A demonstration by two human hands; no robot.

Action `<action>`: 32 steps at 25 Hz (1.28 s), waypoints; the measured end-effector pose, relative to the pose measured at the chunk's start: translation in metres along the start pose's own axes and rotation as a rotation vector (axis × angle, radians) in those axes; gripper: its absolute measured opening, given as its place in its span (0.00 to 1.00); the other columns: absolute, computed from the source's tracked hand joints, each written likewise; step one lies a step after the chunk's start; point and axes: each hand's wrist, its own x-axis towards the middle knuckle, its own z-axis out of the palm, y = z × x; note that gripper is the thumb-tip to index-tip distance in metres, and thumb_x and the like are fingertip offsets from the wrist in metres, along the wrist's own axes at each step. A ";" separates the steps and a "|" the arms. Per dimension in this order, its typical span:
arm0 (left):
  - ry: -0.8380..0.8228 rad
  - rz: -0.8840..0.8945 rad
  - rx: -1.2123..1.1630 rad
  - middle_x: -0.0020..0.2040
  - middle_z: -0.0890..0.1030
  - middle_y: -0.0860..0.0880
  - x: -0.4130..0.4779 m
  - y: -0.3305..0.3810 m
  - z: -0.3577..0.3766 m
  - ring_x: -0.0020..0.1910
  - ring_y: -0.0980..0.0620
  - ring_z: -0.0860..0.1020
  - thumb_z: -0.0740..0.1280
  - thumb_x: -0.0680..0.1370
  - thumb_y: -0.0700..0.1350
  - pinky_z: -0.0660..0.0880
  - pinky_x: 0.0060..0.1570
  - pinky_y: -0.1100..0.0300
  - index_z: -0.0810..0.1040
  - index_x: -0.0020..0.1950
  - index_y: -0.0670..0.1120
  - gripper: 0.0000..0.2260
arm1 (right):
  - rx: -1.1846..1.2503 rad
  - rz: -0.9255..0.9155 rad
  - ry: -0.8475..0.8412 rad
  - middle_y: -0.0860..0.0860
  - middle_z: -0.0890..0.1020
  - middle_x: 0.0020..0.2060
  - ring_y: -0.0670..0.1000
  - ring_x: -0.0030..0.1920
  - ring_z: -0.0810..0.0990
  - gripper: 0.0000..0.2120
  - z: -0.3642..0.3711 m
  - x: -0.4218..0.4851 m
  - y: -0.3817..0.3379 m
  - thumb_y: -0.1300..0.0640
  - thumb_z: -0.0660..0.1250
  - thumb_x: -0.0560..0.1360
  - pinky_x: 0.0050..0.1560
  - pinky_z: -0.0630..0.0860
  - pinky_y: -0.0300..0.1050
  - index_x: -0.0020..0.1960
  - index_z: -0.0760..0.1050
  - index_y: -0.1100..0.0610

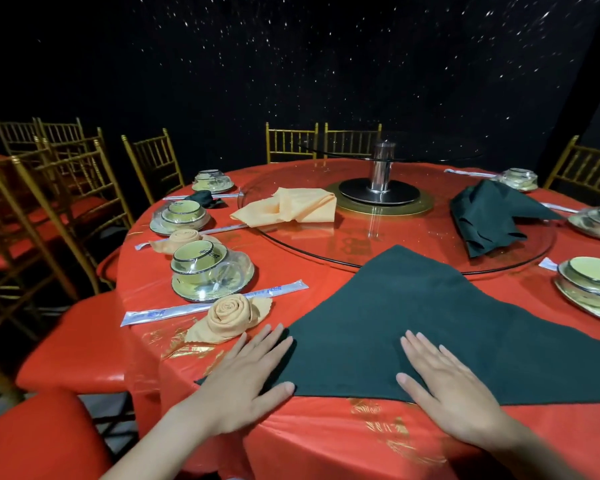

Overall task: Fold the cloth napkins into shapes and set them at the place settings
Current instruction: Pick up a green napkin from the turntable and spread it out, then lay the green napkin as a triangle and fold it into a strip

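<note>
Banquet hall or restaurant dining room, large round table (326, 445) under a red cloth, glass turntable (413, 244) at its middle, gold chairs (153, 161) ringed around, wrapped bowl sets (210, 271) and sleeved chopsticks (215, 302) at left, rose-folded napkin (230, 315) beside, black starry backdrop (291, 64) behind

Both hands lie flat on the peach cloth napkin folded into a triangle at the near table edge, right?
Wrong colour: the head view shows the left hand and right hand flat on a dark green triangular cloth napkin, not peach.
</note>
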 end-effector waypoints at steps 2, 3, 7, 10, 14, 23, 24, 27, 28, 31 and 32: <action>0.066 0.059 -0.036 0.76 0.46 0.60 0.002 0.005 -0.003 0.75 0.62 0.43 0.50 0.73 0.73 0.42 0.73 0.60 0.52 0.76 0.58 0.35 | 0.132 -0.053 -0.026 0.34 0.40 0.72 0.33 0.71 0.36 0.45 -0.006 -0.002 0.004 0.21 0.27 0.61 0.71 0.37 0.32 0.73 0.40 0.40; 0.114 0.112 -0.055 0.76 0.55 0.60 0.004 0.009 -0.003 0.74 0.61 0.52 0.54 0.73 0.72 0.51 0.72 0.59 0.60 0.74 0.58 0.33 | 0.187 -0.079 -0.028 0.32 0.43 0.71 0.32 0.71 0.38 0.42 -0.011 -0.005 0.008 0.20 0.32 0.63 0.71 0.38 0.30 0.72 0.43 0.39; 0.247 0.281 -0.043 0.54 0.78 0.61 0.003 0.009 0.000 0.53 0.62 0.75 0.60 0.75 0.66 0.73 0.50 0.67 0.77 0.58 0.56 0.20 | 0.179 -0.108 0.053 0.23 0.51 0.69 0.29 0.70 0.51 0.31 -0.020 -0.027 0.045 0.21 0.53 0.64 0.70 0.52 0.31 0.66 0.55 0.24; 0.241 0.282 -0.125 0.49 0.80 0.60 0.000 0.003 -0.001 0.49 0.62 0.77 0.63 0.76 0.60 0.73 0.47 0.69 0.78 0.51 0.55 0.12 | 0.141 -0.112 0.233 0.24 0.63 0.66 0.33 0.62 0.69 0.21 -0.011 -0.045 0.077 0.24 0.57 0.67 0.61 0.62 0.28 0.59 0.64 0.26; 0.290 0.324 -0.049 0.47 0.82 0.60 -0.001 0.001 0.004 0.48 0.62 0.79 0.63 0.74 0.52 0.75 0.44 0.69 0.81 0.45 0.53 0.08 | 0.001 -0.231 0.405 0.39 0.81 0.52 0.38 0.52 0.75 0.17 -0.019 -0.053 0.076 0.34 0.52 0.77 0.55 0.65 0.30 0.48 0.76 0.40; 0.334 0.281 0.088 0.38 0.76 0.58 -0.005 0.002 -0.001 0.34 0.56 0.77 0.63 0.71 0.55 0.72 0.27 0.64 0.74 0.43 0.55 0.05 | -0.043 -0.243 0.419 0.39 0.77 0.40 0.41 0.41 0.76 0.17 -0.020 -0.057 0.068 0.43 0.54 0.79 0.43 0.67 0.33 0.43 0.79 0.46; 0.338 0.293 0.138 0.38 0.77 0.59 -0.003 0.006 -0.001 0.32 0.56 0.77 0.62 0.71 0.57 0.71 0.25 0.65 0.75 0.43 0.56 0.07 | -0.009 -0.214 0.400 0.38 0.76 0.40 0.41 0.41 0.76 0.12 -0.022 -0.057 0.068 0.44 0.57 0.77 0.44 0.66 0.32 0.43 0.77 0.45; 0.377 0.320 0.216 0.37 0.76 0.59 -0.001 0.004 -0.002 0.33 0.58 0.75 0.56 0.78 0.58 0.69 0.24 0.64 0.78 0.40 0.55 0.14 | 0.006 -0.213 0.376 0.37 0.76 0.39 0.40 0.40 0.75 0.03 -0.021 -0.058 0.066 0.48 0.60 0.73 0.43 0.66 0.32 0.44 0.72 0.44; 0.389 0.316 0.205 0.36 0.75 0.59 -0.002 0.001 -0.002 0.34 0.58 0.74 0.56 0.78 0.57 0.70 0.26 0.63 0.76 0.39 0.55 0.14 | 0.006 -0.222 0.366 0.37 0.76 0.38 0.39 0.40 0.74 0.01 -0.020 -0.059 0.065 0.49 0.61 0.72 0.43 0.66 0.32 0.43 0.71 0.44; 0.392 0.236 0.138 0.34 0.72 0.58 -0.003 0.000 -0.002 0.34 0.57 0.72 0.59 0.75 0.52 0.70 0.30 0.64 0.70 0.40 0.55 0.05 | 0.021 -0.211 0.357 0.36 0.72 0.34 0.37 0.36 0.71 0.01 -0.017 -0.061 0.065 0.49 0.61 0.71 0.40 0.66 0.31 0.41 0.69 0.44; 0.403 0.191 0.119 0.33 0.72 0.57 -0.001 0.001 0.000 0.34 0.56 0.72 0.58 0.75 0.52 0.71 0.30 0.62 0.68 0.40 0.54 0.05 | 0.027 -0.174 0.355 0.35 0.69 0.32 0.38 0.35 0.70 0.03 -0.018 -0.060 0.067 0.47 0.60 0.71 0.38 0.65 0.31 0.39 0.68 0.44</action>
